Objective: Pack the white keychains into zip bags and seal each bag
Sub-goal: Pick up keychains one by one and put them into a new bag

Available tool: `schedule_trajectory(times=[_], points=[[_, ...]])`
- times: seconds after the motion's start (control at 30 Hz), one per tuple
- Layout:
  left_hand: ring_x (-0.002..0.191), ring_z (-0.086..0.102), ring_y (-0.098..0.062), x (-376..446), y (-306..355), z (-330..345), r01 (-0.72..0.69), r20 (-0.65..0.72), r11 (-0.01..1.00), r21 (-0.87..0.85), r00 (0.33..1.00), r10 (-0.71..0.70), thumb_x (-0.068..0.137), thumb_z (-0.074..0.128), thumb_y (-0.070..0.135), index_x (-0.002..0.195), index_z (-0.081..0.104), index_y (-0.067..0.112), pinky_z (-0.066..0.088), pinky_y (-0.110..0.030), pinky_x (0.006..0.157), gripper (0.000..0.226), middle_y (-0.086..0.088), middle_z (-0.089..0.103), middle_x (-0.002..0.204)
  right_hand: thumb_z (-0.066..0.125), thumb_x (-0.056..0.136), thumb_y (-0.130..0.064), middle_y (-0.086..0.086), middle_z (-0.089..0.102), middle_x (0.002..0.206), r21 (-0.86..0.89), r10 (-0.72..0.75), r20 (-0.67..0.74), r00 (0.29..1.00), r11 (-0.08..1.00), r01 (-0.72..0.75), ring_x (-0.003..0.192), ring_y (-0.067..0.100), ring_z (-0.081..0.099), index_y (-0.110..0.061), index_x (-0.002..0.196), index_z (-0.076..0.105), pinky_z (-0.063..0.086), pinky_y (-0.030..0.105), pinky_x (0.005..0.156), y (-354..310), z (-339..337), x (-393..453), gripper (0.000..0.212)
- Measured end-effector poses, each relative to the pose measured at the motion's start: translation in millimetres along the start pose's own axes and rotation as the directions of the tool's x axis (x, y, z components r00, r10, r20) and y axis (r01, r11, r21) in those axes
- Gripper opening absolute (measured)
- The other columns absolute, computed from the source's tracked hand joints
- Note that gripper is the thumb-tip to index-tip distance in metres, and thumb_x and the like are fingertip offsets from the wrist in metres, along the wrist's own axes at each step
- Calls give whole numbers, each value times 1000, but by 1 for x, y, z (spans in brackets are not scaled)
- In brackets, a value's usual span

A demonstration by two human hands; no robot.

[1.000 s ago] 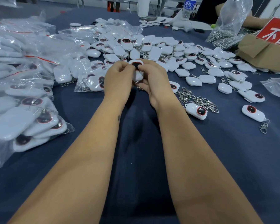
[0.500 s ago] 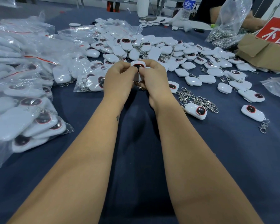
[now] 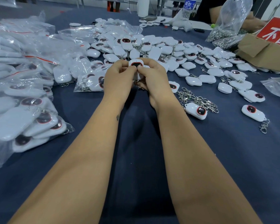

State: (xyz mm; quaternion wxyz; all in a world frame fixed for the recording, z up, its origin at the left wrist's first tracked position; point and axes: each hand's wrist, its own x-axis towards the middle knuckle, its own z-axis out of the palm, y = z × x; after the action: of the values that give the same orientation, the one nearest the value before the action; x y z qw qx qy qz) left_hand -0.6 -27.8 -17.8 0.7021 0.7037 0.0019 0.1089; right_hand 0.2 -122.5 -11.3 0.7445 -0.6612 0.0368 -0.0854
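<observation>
Dark-cloth surface [image 3: 136, 159], crowded. One white keychain [image 3: 136, 65] sat pinched between left hand [image 3: 118, 80] and right hand [image 3: 152, 78], above the loose pile [image 3: 168, 50] — bag around it unclear. Risk: chain snagging the zip — half-sealed bag.

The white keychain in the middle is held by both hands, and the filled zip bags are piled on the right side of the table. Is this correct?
Not quite. Both the left hand and the right hand do hold the white keychain, but the head view shows the filled zip bags piled on the left side of the table, not the right.
</observation>
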Motion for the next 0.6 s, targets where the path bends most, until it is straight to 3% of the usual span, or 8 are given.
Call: schedule_trajectory(times=[0.2,0.33,0.43,0.53,0.6], points=[[53,48,-8,1,0,0,-13,-4,1000,24,1000,13,88,62,19,82,65,22,41,-23,53,7,5,60,69,48,92,3,11,69,92,17,-10,20,1000,1000,10,74,17,63,-15,97,68,49,24,56,0,-1,0,27],[64,50,-15,1,-1,0,-23,-7,999,44,1000,24,88,60,20,93,66,11,43,-30,61,12,-2,62,78,48,91,4,10,70,88,25,-7,30,1000,1000,6,74,18,64,-18,90,68,54,28,61,0,-1,0,30],[66,50,-16,1,0,1,-1,-5,998,71,1000,1,87,59,23,89,65,16,44,-34,66,10,0,61,77,49,92,2,7,69,82,12,-5,35,999,1000,5,69,15,62,-18,88,68,52,25,58,-2,0,-1,27],[55,49,-12,1,2,-1,19,-35,999,36,999,-18,85,59,23,77,63,21,43,-31,62,9,9,58,62,56,91,-3,4,67,79,-7,-31,-57,998,999,31,71,14,59,-17,85,67,47,24,62,-2,1,-1,19],[60,54,-10,2,2,-3,-30,-59,993,111,998,37,83,61,20,80,62,27,46,-31,64,7,12,59,67,60,90,-4,3,63,78,10,-44,-184,982,999,47,70,14,55,-17,83,63,46,24,64,-4,-2,2,14]])
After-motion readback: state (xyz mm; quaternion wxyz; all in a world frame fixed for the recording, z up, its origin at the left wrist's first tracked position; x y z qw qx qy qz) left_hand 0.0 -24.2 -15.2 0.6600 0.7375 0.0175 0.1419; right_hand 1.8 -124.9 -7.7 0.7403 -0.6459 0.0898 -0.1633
